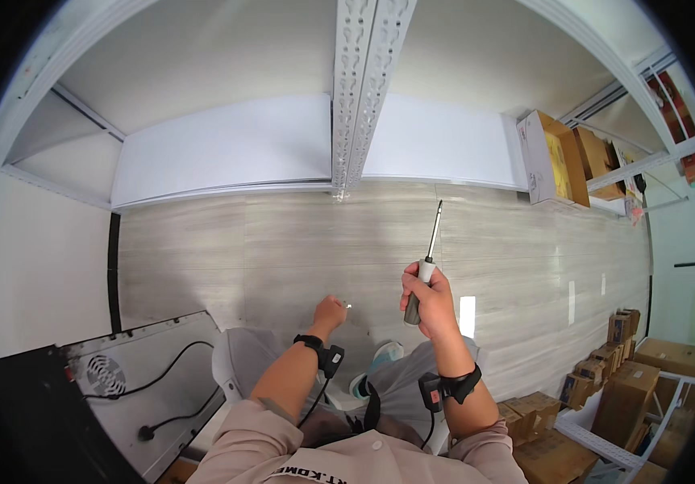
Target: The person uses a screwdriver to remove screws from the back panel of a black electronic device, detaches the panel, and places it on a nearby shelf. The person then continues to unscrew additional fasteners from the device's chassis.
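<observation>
In my right hand (436, 303) is a screwdriver (434, 234) with a grey handle, white near the collar. My fingers wrap round the handle, and its metal shaft points up and away from me. Lower and to the left, my left hand (330, 315) is closed above my thigh. A small pale, shiny bit (347, 306) shows at its fingertips, too small to name. The two hands are apart, and the screwdriver's tip touches nothing that I can see.
White shelving with a perforated upright (355, 97) stands ahead. An open carton (553, 161) with yellow contents sits on its right side. A metal-cased device (122, 403) with a fan grille and black cables is at lower left. Several brown boxes (626, 395) stack at lower right.
</observation>
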A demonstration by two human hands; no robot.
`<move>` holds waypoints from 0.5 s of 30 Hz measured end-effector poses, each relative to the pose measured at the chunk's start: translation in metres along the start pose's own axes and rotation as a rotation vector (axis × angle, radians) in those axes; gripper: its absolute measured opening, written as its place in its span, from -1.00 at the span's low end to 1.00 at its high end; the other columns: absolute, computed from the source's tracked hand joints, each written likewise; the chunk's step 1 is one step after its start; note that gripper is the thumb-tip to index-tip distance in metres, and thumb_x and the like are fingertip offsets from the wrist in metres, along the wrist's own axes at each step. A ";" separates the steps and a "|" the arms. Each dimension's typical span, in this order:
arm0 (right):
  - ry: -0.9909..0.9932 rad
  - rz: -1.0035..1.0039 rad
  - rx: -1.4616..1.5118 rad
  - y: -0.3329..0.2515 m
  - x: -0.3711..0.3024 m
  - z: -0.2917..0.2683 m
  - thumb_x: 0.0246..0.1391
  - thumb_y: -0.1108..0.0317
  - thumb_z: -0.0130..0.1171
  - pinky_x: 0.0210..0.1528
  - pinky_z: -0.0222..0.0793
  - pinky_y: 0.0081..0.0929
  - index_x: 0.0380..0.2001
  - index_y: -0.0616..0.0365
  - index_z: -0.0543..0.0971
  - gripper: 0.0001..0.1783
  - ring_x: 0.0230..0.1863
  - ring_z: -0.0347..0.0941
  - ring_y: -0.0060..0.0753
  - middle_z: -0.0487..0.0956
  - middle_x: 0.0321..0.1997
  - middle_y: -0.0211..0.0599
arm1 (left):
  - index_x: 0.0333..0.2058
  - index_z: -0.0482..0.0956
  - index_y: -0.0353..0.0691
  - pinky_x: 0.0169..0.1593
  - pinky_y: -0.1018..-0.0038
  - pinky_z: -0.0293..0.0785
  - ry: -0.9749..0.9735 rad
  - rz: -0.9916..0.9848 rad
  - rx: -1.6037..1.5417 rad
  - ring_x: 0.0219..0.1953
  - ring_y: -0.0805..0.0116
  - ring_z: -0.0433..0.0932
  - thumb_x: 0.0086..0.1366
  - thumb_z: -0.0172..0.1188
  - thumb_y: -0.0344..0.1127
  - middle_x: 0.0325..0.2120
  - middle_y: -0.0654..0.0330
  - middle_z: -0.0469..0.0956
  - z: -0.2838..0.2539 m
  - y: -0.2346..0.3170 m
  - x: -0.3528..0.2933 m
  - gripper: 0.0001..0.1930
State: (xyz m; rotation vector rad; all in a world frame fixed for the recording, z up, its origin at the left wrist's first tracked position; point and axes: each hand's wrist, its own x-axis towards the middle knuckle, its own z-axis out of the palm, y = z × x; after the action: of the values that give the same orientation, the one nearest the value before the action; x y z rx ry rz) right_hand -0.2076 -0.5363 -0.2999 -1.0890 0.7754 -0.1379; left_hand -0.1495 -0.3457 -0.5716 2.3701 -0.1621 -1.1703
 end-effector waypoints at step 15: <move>0.163 0.036 0.035 0.095 0.013 -0.067 0.12 0.48 0.12 -0.56 0.40 -0.49 -0.25 0.21 0.45 -0.88 -0.61 0.43 -0.47 0.46 -0.53 -0.34 | -0.02 0.39 -0.27 -0.07 0.13 0.49 0.069 0.089 0.057 -0.09 -0.03 0.51 0.30 0.15 -0.33 -0.12 -0.05 0.50 0.105 -0.056 0.106 -0.69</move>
State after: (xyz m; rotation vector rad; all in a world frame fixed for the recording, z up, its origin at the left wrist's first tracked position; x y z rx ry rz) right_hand -0.2649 -0.5461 -0.4009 -1.0386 0.9348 -0.2104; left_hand -0.1702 -0.3686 -0.7278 2.4226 -0.2781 -1.0535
